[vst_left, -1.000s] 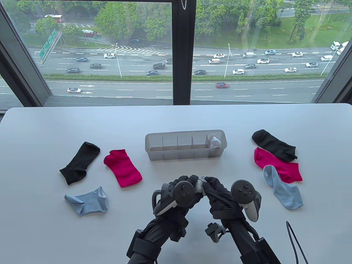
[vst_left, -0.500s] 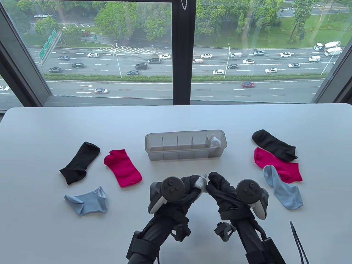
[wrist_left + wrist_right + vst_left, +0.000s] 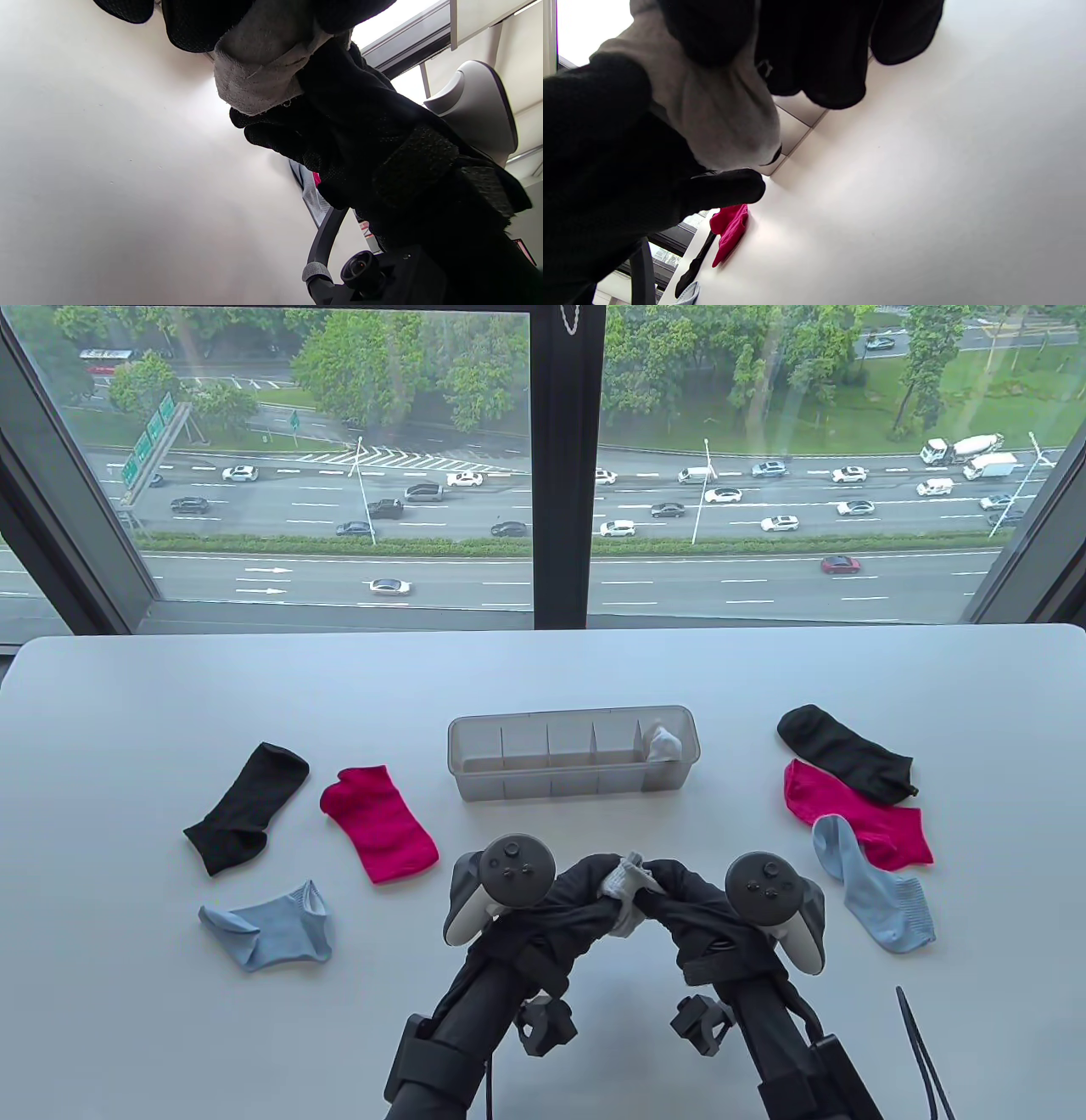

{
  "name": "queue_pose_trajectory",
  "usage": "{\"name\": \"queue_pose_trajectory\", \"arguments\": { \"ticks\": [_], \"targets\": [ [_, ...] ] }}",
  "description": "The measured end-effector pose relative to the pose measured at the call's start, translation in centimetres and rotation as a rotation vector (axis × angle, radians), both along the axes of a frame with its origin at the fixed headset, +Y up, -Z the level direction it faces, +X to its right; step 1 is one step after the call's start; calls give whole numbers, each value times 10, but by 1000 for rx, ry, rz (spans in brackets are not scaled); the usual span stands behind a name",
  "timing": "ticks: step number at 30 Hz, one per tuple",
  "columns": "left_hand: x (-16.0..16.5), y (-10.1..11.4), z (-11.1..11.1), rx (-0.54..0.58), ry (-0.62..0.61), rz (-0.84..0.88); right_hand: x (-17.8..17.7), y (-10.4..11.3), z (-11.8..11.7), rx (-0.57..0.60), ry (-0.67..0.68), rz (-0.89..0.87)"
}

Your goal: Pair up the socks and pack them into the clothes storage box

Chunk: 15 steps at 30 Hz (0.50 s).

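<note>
This looks like a room high up in a tall building: past the white surface point(image 3: 543, 678), a big window point(image 3: 543, 466) shows a busy road point(image 3: 543, 585) far below.

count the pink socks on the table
2: one pink sock left of the storage box, one on the right, partly under the black sock. None visibly hidden.

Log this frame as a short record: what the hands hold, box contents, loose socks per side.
held: grey socks, gripped by left hand and right hand together
box: one grey bundle in rightmost compartment, others empty
left of box: black sock, red sock, blue sock
right of box: black, red and blue socks, overlapping
</note>
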State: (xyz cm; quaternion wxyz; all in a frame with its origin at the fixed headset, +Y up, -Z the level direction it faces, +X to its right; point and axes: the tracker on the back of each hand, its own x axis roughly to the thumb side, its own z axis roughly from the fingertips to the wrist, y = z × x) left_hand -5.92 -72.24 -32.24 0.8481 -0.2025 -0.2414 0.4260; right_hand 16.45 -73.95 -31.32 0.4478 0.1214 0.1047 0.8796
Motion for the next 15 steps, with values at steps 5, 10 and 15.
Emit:
{"name": "queue_pose_trajectory", "arguments": {
  "ticks": [5, 10, 15],
  "targets": [
    [-5, 10, -2, 128, 160, -41, -14, 0, 1, -22, 101, 62],
    [2, 6, -1, 104, 54, -125, -18, -6, 3, -24, 77, 93],
    [0, 3, 0, 144, 91, -98, -16, -7, 3, -27, 101, 123]
  ]
}}
